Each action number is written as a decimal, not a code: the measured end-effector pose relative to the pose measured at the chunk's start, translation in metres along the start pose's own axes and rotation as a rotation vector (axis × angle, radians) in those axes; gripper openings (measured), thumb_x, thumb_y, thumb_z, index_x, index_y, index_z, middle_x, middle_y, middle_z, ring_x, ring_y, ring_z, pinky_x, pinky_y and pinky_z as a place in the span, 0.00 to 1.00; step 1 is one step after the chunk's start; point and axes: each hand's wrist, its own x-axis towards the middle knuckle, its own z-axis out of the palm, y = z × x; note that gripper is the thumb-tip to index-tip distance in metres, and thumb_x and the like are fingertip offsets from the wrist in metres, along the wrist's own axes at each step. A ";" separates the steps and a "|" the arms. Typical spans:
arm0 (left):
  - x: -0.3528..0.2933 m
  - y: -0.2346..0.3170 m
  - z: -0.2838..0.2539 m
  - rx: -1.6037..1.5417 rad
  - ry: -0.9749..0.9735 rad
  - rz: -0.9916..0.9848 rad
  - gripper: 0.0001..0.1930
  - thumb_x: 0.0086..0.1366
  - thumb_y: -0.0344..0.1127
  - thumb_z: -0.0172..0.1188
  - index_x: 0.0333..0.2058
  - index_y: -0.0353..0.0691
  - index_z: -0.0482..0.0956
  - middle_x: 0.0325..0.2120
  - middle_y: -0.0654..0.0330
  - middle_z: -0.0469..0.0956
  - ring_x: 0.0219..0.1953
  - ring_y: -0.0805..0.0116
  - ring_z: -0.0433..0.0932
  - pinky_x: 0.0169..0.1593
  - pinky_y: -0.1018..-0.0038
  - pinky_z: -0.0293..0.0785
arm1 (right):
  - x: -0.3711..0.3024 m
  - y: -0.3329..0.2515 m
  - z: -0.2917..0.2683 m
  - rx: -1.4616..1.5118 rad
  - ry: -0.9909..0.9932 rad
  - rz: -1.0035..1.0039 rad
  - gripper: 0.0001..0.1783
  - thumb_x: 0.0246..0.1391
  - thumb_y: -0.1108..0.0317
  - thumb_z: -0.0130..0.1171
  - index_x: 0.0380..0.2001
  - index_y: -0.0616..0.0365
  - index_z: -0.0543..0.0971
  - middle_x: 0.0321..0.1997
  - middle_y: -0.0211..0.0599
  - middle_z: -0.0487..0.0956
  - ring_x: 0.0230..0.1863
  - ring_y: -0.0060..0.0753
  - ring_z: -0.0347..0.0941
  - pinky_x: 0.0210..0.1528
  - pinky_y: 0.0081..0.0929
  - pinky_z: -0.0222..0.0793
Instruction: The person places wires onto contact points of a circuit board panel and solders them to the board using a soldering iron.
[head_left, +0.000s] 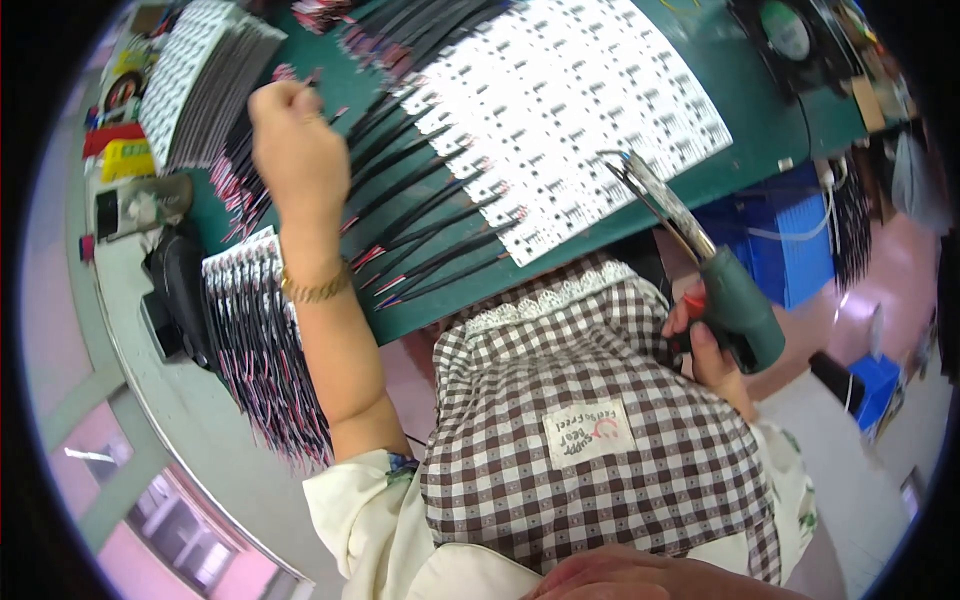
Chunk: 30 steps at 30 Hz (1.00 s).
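Observation:
My right hand (712, 352) is wrapped round the dark green handle of a soldering gun (742, 312) with a red trigger. The gun's metal tip points up and left, over the near right part of a white circuit board panel (590, 100). Black cables (430, 205) with thin coloured wire ends lie in a row along the panel's left edge. My left hand (295, 140), fingers curled together, is above a bundle of loose black cables (240, 180) left of the panel. What those fingers hold, if anything, is hidden.
On the green table (420, 290), a stack of white panels (210, 80) stands at the far left. A board with hanging cables (255, 340) is at the near left. A black fan (790, 40) stands at the far right; a blue bin (790, 240) is beyond the table's right edge.

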 end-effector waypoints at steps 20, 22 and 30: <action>-0.119 0.117 -0.013 -0.446 -0.469 -0.256 0.07 0.47 0.24 0.63 0.22 0.37 0.72 0.18 0.59 0.73 0.18 0.69 0.72 0.24 0.75 0.69 | 0.006 -0.016 -0.014 -0.486 -0.269 -0.276 0.15 0.36 0.71 0.62 0.32 0.61 0.77 0.29 0.39 0.77 0.25 0.41 0.74 0.29 0.29 0.71; -0.118 0.115 -0.013 -0.433 -0.456 -0.199 0.07 0.46 0.24 0.63 0.21 0.37 0.72 0.18 0.60 0.73 0.18 0.69 0.72 0.24 0.76 0.69 | 0.011 -0.016 -0.012 -0.476 -0.288 -0.358 0.17 0.35 0.71 0.62 0.34 0.61 0.77 0.30 0.39 0.77 0.25 0.41 0.74 0.29 0.29 0.71; -0.118 0.116 -0.011 -0.416 -0.452 -0.223 0.07 0.45 0.24 0.63 0.21 0.38 0.72 0.17 0.61 0.72 0.18 0.69 0.72 0.23 0.75 0.68 | 0.013 -0.021 -0.013 -0.575 -0.369 -0.298 0.17 0.34 0.72 0.61 0.34 0.60 0.77 0.29 0.40 0.76 0.25 0.42 0.74 0.28 0.28 0.71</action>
